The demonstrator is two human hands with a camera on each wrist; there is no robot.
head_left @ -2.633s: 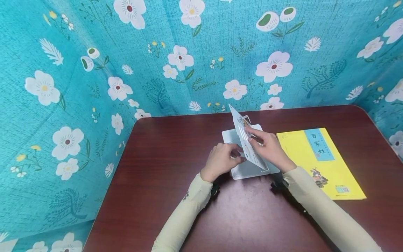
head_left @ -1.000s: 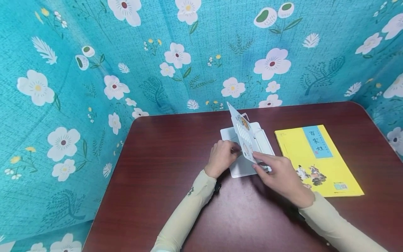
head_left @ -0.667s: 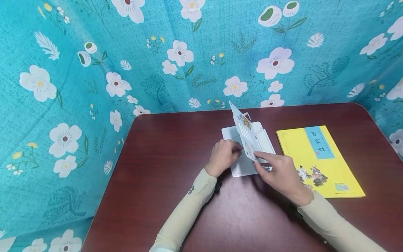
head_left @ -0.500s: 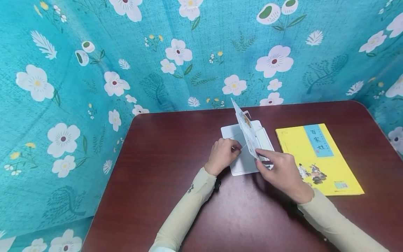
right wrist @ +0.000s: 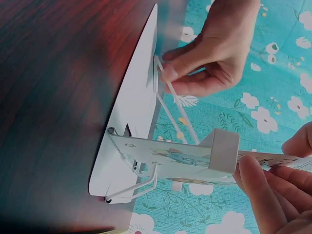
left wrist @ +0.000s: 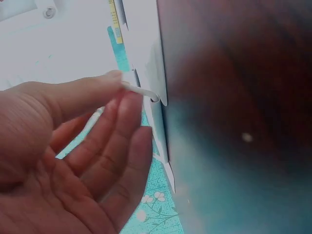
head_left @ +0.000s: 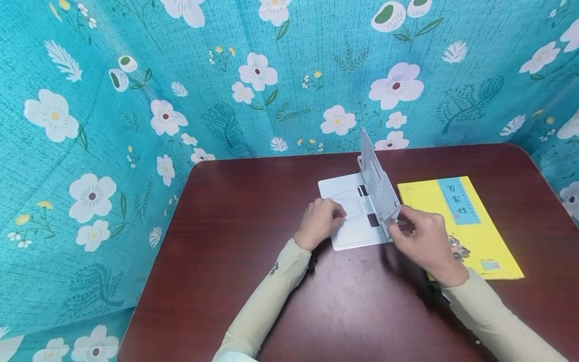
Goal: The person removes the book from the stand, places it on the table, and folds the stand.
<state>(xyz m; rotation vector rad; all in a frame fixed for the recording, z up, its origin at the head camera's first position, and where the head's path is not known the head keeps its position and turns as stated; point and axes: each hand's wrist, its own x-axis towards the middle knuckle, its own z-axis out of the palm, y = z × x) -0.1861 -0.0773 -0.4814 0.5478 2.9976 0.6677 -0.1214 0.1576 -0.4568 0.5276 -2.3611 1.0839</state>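
A white folding book stand lies partly unfolded on the table, its flat base [head_left: 350, 236] showing two dark slots. Its hinged panel [head_left: 377, 181] stands steeply up from the base; a cartoon print shows on one face in the right wrist view. My left hand [head_left: 318, 221] is over the base's left side. Between thumb and forefinger it pinches a thin white wire support [left wrist: 140, 90], raised from the base. My right hand [head_left: 425, 239] grips the panel's near corner by its edge. A white clip-like block [right wrist: 225, 151] sits on the panel, and another bent wire leg [right wrist: 134, 187] is below.
A yellow book [head_left: 488, 246] with a blue title strip lies right of the stand, partly under the right forearm. The dark red-brown table [head_left: 226, 216] meets a turquoise flowered cloth [head_left: 280, 100] at the back and left.
The panel has swung rightward from its leftward lean, uncovering the base's slots. My right hand first shifted to the panel's near corner, then moved right with it. My left hand stays nearly in place.
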